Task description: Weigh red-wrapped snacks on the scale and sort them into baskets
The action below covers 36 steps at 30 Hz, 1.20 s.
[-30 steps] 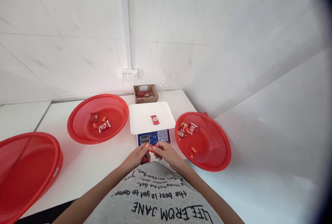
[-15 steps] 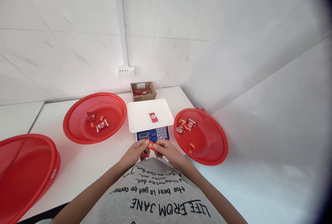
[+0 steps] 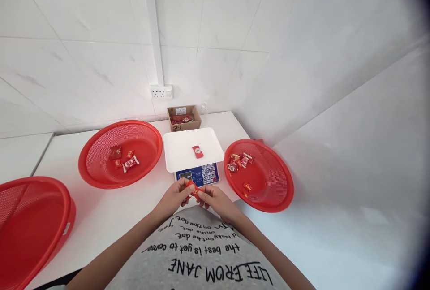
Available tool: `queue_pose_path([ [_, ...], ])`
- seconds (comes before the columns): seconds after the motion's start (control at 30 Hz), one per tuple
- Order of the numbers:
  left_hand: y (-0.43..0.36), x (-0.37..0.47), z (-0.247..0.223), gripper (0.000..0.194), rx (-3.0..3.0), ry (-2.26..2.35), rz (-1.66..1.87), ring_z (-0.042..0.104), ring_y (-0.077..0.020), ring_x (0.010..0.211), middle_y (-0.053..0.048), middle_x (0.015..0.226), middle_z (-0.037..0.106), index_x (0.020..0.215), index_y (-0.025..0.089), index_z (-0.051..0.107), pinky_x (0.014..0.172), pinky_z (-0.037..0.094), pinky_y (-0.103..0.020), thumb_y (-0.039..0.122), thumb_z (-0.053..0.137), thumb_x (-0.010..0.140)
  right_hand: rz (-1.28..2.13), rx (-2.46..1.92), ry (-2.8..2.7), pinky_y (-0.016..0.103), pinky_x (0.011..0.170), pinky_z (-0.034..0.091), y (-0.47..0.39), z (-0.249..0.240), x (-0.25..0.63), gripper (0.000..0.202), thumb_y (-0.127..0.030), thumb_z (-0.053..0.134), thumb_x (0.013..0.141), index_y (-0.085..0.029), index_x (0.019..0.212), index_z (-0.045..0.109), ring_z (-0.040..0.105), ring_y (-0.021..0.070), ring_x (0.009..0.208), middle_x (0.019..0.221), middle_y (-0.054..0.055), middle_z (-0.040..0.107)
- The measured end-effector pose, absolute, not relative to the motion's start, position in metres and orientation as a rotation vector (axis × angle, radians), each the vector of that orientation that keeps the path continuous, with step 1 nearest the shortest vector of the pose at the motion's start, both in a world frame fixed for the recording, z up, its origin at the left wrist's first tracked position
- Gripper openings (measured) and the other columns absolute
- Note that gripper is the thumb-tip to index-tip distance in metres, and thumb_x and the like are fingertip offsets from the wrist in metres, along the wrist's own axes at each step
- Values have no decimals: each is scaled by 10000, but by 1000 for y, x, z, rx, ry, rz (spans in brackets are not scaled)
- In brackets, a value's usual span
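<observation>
Between my two hands, in front of my shirt, is a small red wrapped candy (image 3: pixel 194 188). My left hand (image 3: pixel 177 194) pinches its left end, and some more red wrapping shows under those fingers. On the other end, my right hand (image 3: pixel 212 196) closes with thumb and fingers. Just beyond the hands stands a digital scale with a blue keypad (image 3: pixel 197 175) and a white weighing tray (image 3: pixel 178 149). A single red candy packet (image 3: pixel 198 151) lies on that tray.
Red baskets stand around: one at left (image 3: pixel 101 181) and one at right (image 3: pixel 282 191) hold several candies, and another (image 3: pixel 65 200) is at the near left. Behind the scale, a cardboard box (image 3: pixel 186 126) holds red packets. Wall sockets (image 3: pixel 161 92) are above the table.
The red candy has turned in my fingers and now slants more steeply. Both hands stay in nearly the same place, and the view has shifted slightly.
</observation>
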<state>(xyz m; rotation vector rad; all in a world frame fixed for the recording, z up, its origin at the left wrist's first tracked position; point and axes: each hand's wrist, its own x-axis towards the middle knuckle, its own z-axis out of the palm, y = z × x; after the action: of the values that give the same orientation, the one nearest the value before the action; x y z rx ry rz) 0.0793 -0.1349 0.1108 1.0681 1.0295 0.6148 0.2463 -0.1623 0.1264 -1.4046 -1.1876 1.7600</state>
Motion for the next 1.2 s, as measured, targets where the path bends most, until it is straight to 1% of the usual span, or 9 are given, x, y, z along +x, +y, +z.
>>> queue_pose_path([
  [0.2, -136, 73, 118, 326, 1195, 1114, 533, 434, -95, 544, 41, 655, 532, 746, 194, 504, 508, 328, -234, 499, 612, 709, 1698, -1417, -1267, 246, 588, 389, -154, 125, 243, 358, -550, 571, 777, -195, 826, 571, 529, 116, 662, 752, 2, 597],
  [0.5, -140, 71, 104, 284, 1306, 1072, 533, 402, -93, 569, 69, 617, 467, 701, 200, 464, 543, 306, -231, 387, 673, 655, 1814, -1461, -1274, 240, 566, 414, -153, 121, 237, 237, -411, 630, 738, -191, 712, 547, 523, 102, 596, 665, -21, 583],
  [0.6, -140, 73, 95, 345, 1289, 1031, 489, 404, -90, 545, 72, 620, 479, 761, 200, 476, 524, 306, -232, 461, 675, 654, 1831, -1506, -1187, 232, 536, 388, -152, 110, 239, 237, -390, 644, 717, -184, 669, 536, 494, 88, 538, 591, -39, 550],
  [0.7, -140, 74, 84, 398, 1101, 1082, 537, 404, -84, 512, 60, 636, 498, 793, 197, 477, 499, 318, -232, 575, 580, 721, 1763, -1555, -981, 222, 520, 381, -138, 99, 241, 263, -404, 663, 706, -183, 658, 529, 496, 81, 521, 577, -44, 550],
  [0.8, -139, 67, 76, 390, 794, 1081, 652, 456, -82, 575, 30, 706, 530, 786, 187, 489, 547, 375, -222, 571, 550, 760, 1735, -1410, -683, 224, 593, 454, -115, 97, 242, 249, -427, 659, 729, -202, 768, 561, 591, 99, 635, 729, -11, 643],
  [0.9, -139, 57, 76, 287, 625, 1041, 706, 548, -106, 720, 3, 787, 575, 850, 182, 530, 682, 445, -241, 403, 661, 721, 1762, -1254, -553, 251, 740, 511, -100, 100, 239, 292, -380, 666, 749, -233, 981, 569, 653, 128, 858, 1051, 37, 667],
  [1.0, -142, 52, 77, 268, 502, 975, 721, 602, -131, 818, -31, 846, 625, 879, 175, 573, 838, 455, -278, 246, 723, 668, 1799, -1336, -585, 281, 779, 518, -106, 100, 234, 434, -326, 687, 745, -237, 1135, 519, 656, 146, 912, 1172, 77, 630],
  [1.1, -146, 53, 78, 296, 495, 930, 667, 639, -148, 842, -56, 913, 660, 901, 185, 571, 894, 450, -317, 324, 734, 698, 1905, -1387, -734, 279, 737, 499, -124, 95, 231, 416, -355, 686, 742, -209, 1107, 549, 655, 143, 858, 1100, 83, 657],
  [1.2, -147, 56, 79, 429, 681, 971, 567, 646, -151, 785, -46, 905, 680, 987, 198, 532, 821, 463, -331, 489, 691, 715, 1961, -1380, -931, 266, 706, 459, -138, 93, 231, 355, -418, 687, 720, -187, 977, 608, 636, 123, 779, 934, 40, 678],
])
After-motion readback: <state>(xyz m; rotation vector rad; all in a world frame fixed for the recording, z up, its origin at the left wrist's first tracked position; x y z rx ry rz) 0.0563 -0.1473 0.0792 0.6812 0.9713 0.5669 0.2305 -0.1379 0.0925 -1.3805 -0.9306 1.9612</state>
